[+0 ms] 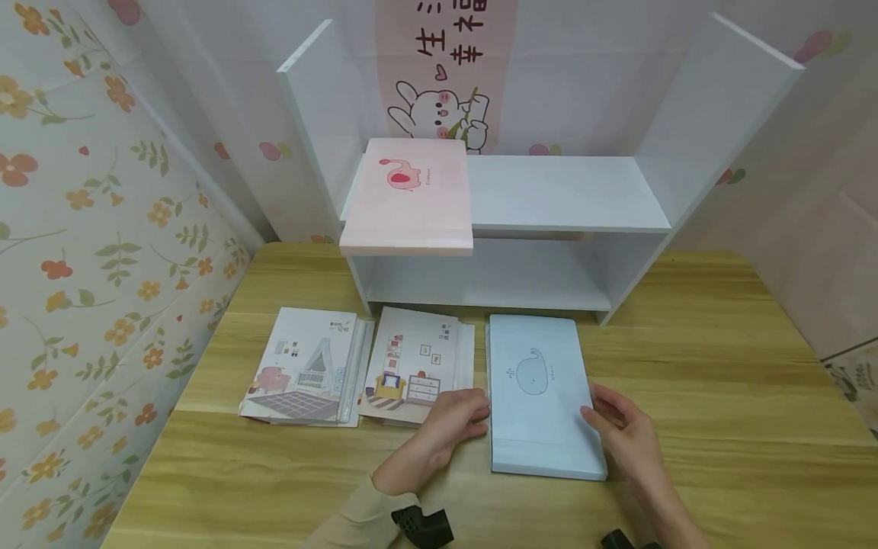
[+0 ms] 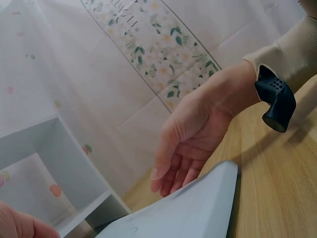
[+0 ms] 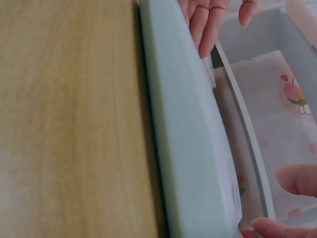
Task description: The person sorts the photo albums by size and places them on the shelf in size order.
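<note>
A light blue book [image 1: 538, 427] with a whale drawing lies on the wooden table between my two hands. My left hand [image 1: 449, 423] is at its left edge, fingers extended and fingertips close to the side. At the right edge is my right hand [image 1: 627, 435], thumb over the cover's border and fingers along the side. In the left wrist view, the right hand [image 2: 193, 144] has loosely bent fingers beside the book [image 2: 198, 203]. The right wrist view shows a gap between the right thumb [image 3: 299, 179] and the finger [image 3: 277, 229] below it.
Two piles of illustrated books [image 1: 302, 366] [image 1: 411, 366] lie left of the blue book. Behind stands a white shelf [image 1: 562, 191] with tall side panels. A pink elephant book [image 1: 411, 206] rests on its upper board, jutting over the front edge. Patterned curtains [image 1: 89, 229] surround the table.
</note>
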Motion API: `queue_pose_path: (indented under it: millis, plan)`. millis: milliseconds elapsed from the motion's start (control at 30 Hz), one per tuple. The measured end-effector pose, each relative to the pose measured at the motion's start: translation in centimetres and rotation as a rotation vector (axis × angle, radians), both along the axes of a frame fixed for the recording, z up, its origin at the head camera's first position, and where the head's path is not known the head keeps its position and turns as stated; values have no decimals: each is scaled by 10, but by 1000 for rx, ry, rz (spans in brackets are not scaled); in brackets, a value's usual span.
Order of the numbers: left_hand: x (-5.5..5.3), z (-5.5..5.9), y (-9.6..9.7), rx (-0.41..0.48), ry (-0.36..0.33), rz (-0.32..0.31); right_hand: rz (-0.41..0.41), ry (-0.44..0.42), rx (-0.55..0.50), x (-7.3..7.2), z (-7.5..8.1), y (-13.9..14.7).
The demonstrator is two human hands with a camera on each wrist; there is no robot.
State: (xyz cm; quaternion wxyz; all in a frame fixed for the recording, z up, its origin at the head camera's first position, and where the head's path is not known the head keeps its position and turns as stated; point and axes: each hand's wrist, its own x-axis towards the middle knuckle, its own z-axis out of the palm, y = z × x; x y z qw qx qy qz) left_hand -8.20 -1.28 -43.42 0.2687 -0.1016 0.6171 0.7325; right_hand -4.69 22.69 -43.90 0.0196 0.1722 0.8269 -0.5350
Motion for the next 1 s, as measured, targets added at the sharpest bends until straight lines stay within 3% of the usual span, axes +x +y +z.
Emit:
queue_pose_path:
  millis: [233,467,1000]
  plan:
    - [-1,0,-2,68,-28,16,25,-41,11,-1,-4,3]
    - [-1,0,-4,147,-55,37,54,-88,-82,-5,-5,10]
    - [-2,1,-2,156,-57,42,48,-157,-203,-9,-10,23]
